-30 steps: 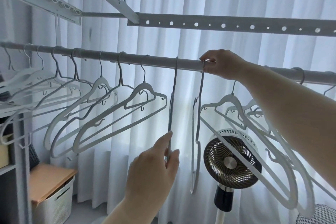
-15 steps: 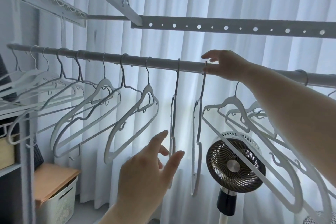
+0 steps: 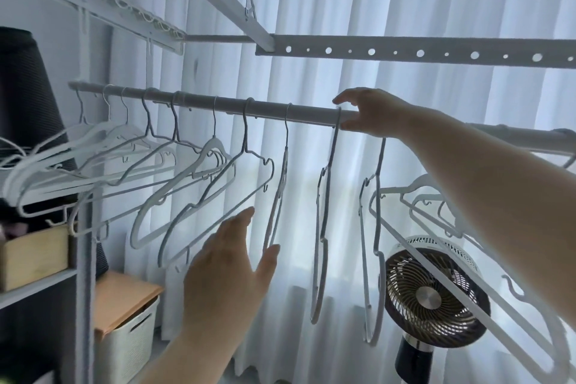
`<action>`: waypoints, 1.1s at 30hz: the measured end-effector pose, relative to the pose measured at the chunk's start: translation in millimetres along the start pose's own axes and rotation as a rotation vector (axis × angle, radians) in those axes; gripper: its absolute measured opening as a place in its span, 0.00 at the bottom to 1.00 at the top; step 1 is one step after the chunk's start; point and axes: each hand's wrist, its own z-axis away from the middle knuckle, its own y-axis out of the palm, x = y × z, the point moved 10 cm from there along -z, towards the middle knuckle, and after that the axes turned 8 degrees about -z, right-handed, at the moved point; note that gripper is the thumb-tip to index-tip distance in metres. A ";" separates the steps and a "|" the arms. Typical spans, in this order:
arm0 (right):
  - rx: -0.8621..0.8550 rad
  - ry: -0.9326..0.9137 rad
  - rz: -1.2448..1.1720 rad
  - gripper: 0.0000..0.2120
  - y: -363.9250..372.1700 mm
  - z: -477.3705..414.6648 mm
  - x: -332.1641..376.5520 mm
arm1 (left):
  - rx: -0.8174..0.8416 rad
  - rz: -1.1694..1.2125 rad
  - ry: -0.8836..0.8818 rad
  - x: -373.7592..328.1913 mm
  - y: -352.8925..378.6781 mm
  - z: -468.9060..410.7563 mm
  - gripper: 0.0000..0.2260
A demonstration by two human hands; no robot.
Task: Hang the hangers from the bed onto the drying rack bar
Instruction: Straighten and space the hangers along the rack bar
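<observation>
A grey drying rack bar (image 3: 199, 102) runs across the view with several white and grey hangers on it. My right hand (image 3: 371, 112) rests at the bar with forefinger above and thumb below, beside the hook of an edge-on hanger (image 3: 322, 227). Another edge-on hanger (image 3: 371, 259) hangs under my right wrist. My left hand (image 3: 230, 274) is raised lower down with straight fingers and holds nothing. Its thumb is close to a third edge-on hanger (image 3: 276, 209). A grey wire hanger (image 3: 218, 212) hangs just left of the fingertips. The bed is out of view.
A perforated rail (image 3: 405, 51) crosses overhead. A standing fan (image 3: 433, 290) is behind the right-hand hangers, before a white curtain (image 3: 405, 9). At lower left stand a white basket with a wooden lid (image 3: 124, 321) and a shelf (image 3: 37, 287) with a wooden box.
My left hand let go of the edge-on hanger, opened and drifted left. My right hand's fingers loosened at the hook on the bar. The hangers to the left swung.
</observation>
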 end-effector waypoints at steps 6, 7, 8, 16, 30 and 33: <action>0.023 0.028 0.001 0.22 5.5 -9.0 -1.8 | 0.109 -0.018 -0.087 7.7 14.5 -2.7 0.16; 0.028 0.032 -0.002 0.22 6.0 -10.3 -3.3 | 0.125 -0.018 -0.093 10.2 17.1 -3.5 0.16; 0.034 0.038 -0.008 0.22 6.3 -11.7 -5.1 | 0.135 -0.027 -0.093 12.5 19.3 -4.3 0.16; 0.042 0.065 -0.092 0.19 11.6 -19.5 -8.8 | 0.080 0.023 -0.111 32.1 20.5 -7.3 0.14; 0.023 0.043 -0.120 0.21 9.6 -20.6 -6.6 | 0.013 0.032 -0.060 25.0 0.7 -9.6 0.18; 0.015 0.036 -0.134 0.21 9.3 -20.2 -4.9 | -0.032 0.066 -0.031 22.6 -8.8 -7.2 0.24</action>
